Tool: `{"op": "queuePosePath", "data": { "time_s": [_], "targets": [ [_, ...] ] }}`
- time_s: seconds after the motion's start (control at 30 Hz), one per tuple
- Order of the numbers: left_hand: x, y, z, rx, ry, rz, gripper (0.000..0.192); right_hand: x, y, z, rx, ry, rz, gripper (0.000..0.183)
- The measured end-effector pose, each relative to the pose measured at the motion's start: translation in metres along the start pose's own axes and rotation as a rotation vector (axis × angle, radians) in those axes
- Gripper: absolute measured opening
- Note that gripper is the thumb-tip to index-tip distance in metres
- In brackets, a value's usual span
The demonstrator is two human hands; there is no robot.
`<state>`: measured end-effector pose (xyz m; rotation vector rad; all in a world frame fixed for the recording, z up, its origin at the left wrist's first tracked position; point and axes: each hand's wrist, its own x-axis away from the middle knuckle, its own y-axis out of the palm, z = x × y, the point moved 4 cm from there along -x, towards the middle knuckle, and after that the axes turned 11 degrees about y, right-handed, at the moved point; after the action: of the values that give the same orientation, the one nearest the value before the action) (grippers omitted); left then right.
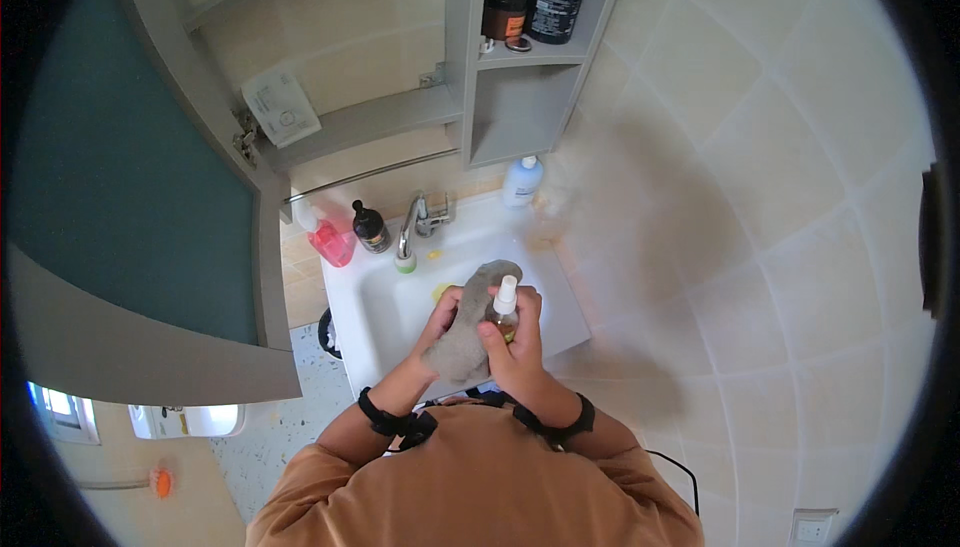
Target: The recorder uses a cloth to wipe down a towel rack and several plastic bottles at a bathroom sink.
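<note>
Over the front of a white washbasin [382,322], my right hand [521,344] grips a small clear bottle [505,307] with a white cap. A grey cloth [469,329] lies draped over my left hand [442,318], whose fingers are partly hidden beneath it. The bottle is upright against the cloth's right side; whether they touch I cannot tell. Behind my hands stands a chrome faucet [420,228] with a green-and-white spout tip.
An open grey cabinet door [142,194] juts out at left. A pink bottle [330,243], a dark bottle [371,227] and a blue pump bottle [523,183] line the basin's back. Shelves [525,59] hang above; a tiled wall [712,209] borders the right.
</note>
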<state>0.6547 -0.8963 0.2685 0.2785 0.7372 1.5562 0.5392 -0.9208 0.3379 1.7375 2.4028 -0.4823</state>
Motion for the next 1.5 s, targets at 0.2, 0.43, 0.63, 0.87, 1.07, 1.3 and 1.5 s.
{"op": "queuePosePath", "data": {
  "time_s": [0.2, 0.43, 0.63, 0.87, 1.07, 1.3, 1.5],
  "targets": [
    [-0.011, 0.034, 0.004, -0.037, -0.177, -0.033, 0.058, 0.0, -0.003, -0.006, 0.082, -0.065, 0.027, 0.044],
    [0.019, 0.0, 0.015, -0.146, -0.033, -0.279, 0.039, -0.02, 0.002, -0.023, 0.3, 0.075, -0.176, 0.04],
    [0.01, -0.006, 0.05, -0.085, -0.223, 0.08, 0.028, -0.032, 0.015, -0.008, -0.279, 0.268, -0.492, 0.035],
    [0.042, -0.053, 0.046, 0.111, -0.245, 0.414, 0.042, -0.039, 0.036, -0.033, -0.114, -0.161, -0.533, 0.04],
    [0.042, -0.044, 0.047, -0.081, -0.113, 0.374, 0.043, -0.04, 0.029, 0.009, -0.002, 0.167, -0.403, 0.031],
    [0.033, -0.048, 0.047, -0.261, -0.07, 0.301, 0.041, -0.04, 0.032, 0.015, -0.329, 0.275, -0.395, 0.033],
    [0.024, -0.038, 0.044, 0.053, -0.204, 0.424, 0.04, -0.037, 0.03, -0.008, -0.202, -0.036, -0.714, 0.049]
  ]
}}
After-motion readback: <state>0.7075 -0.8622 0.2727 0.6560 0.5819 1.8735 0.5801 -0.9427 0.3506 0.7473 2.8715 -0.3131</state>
